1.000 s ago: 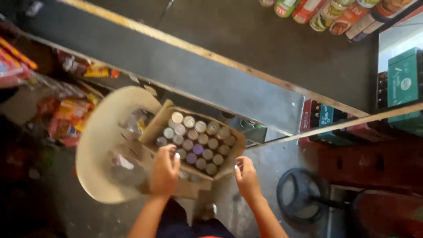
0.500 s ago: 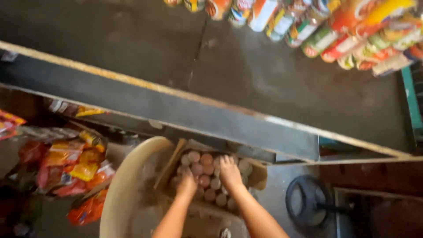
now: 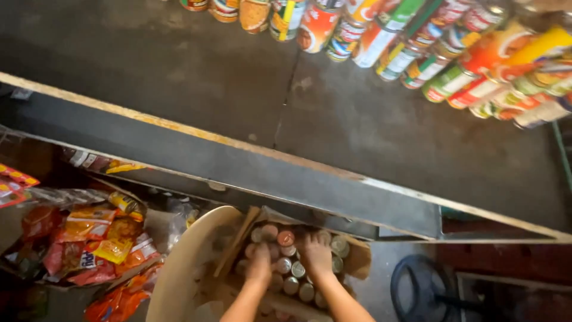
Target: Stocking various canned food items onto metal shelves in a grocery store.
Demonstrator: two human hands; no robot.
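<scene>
Two bare hands press down among small cans (image 3: 290, 269) packed upright in a cardboard box (image 3: 357, 262) on a beige chair (image 3: 179, 274); left hand (image 3: 260, 265) and right hand (image 3: 316, 255) curl over lids, grip unclear. Rigid, smooth, likely weighty tins suit grasping around their sides.

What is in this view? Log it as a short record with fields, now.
left hand: palm down on the small cans, grip unclear
right hand: palm down on the same cans, grip unclear
cans' container: open cardboard box
box support: beige plastic chair
left of chair: orange and red snack packets
above: dark shelf with a row of labelled tins at its back
lower right: black stool
</scene>
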